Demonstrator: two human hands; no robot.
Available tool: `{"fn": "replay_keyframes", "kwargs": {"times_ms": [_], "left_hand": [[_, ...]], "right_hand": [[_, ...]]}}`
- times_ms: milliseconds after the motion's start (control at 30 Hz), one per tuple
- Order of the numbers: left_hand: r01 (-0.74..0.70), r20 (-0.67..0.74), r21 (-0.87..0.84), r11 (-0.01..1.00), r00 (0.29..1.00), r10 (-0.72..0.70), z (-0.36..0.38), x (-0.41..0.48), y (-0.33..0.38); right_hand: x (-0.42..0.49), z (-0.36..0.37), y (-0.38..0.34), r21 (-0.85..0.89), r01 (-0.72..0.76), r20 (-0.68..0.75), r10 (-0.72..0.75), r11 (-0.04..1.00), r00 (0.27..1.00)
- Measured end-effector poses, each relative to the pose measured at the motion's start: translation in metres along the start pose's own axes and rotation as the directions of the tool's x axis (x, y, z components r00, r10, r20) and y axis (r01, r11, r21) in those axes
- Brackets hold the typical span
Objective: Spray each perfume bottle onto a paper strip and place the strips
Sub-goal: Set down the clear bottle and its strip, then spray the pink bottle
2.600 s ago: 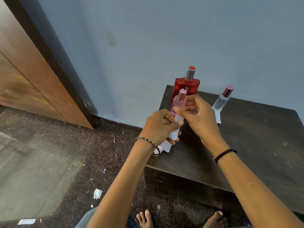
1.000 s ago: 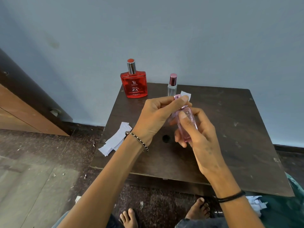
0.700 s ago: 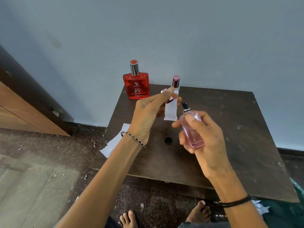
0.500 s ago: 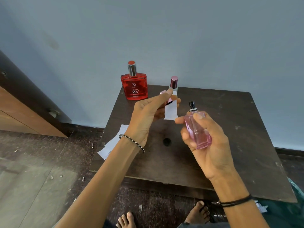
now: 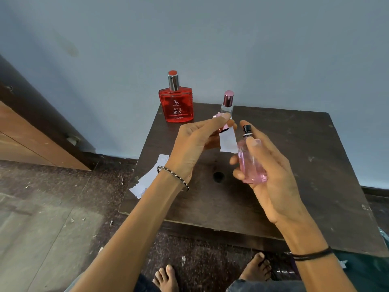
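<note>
My right hand [image 5: 271, 171] grips an uncapped pink perfume bottle [image 5: 251, 163] upright above the table, its black nozzle [image 5: 247, 129] bare, with my forefinger resting just below the nozzle. My left hand [image 5: 195, 144] pinches a white paper strip [image 5: 227, 142] together with the pink cap [image 5: 222, 123], the strip hanging just left of the nozzle. A red perfume bottle [image 5: 176, 104] and a slim clear bottle with a pink cap [image 5: 227, 102] stand at the table's back edge.
A dark wooden table [image 5: 305, 175] with a round hole [image 5: 218, 176] stands against a blue wall. A stack of paper strips [image 5: 150, 179] overhangs its left edge. Bare feet [image 5: 210, 275] and paper scraps are on the floor; a wooden door is at left.
My left hand pulled the cap off the pink bottle and keeps it with the strip. My right hand raised the bottle upright and brought it close beside the strip.
</note>
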State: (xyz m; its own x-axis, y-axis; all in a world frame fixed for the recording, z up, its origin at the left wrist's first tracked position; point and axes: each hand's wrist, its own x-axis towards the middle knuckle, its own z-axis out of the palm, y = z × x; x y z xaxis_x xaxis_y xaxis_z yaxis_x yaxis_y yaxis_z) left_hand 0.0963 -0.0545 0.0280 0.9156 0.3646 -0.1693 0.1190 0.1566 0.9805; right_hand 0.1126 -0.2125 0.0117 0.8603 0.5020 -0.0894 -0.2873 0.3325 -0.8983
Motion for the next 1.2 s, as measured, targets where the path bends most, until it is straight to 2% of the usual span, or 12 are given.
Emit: {"fn": "replay_keyframes", "kwargs": {"times_ms": [67, 200, 367, 567, 1200], "left_hand": [[0.007, 0.010, 0.012, 1.000, 1.000, -0.007, 0.001, 0.000, 0.000], [0.034, 0.020, 0.014, 0.999, 0.999, -0.034, 0.003, -0.002, 0.000], [0.067, 0.063, -0.059, 0.996, 0.996, -0.063, 0.002, -0.003, -0.001], [0.151, 0.125, -0.133, 0.980, 0.983, -0.134, 0.002, -0.003, -0.001], [0.222, 0.162, -0.186, 0.957, 0.968, -0.193, 0.004, -0.001, -0.003]], "right_hand": [[0.000, -0.001, 0.004, -0.195, 0.072, -0.040, -0.081, 0.978, 0.996], [0.000, -0.003, 0.012, -0.495, 0.185, -0.051, -0.241, 0.849, 0.969], [-0.002, -0.006, 0.017, -0.779, 0.268, 0.042, -0.379, 0.566, 0.924], [-0.003, -0.004, 0.019, -0.828, 0.340, 0.119, -0.452, 0.446, 0.884], [0.001, -0.006, 0.021, -0.846, 0.322, 0.099, -0.468, 0.426, 0.878]]}}
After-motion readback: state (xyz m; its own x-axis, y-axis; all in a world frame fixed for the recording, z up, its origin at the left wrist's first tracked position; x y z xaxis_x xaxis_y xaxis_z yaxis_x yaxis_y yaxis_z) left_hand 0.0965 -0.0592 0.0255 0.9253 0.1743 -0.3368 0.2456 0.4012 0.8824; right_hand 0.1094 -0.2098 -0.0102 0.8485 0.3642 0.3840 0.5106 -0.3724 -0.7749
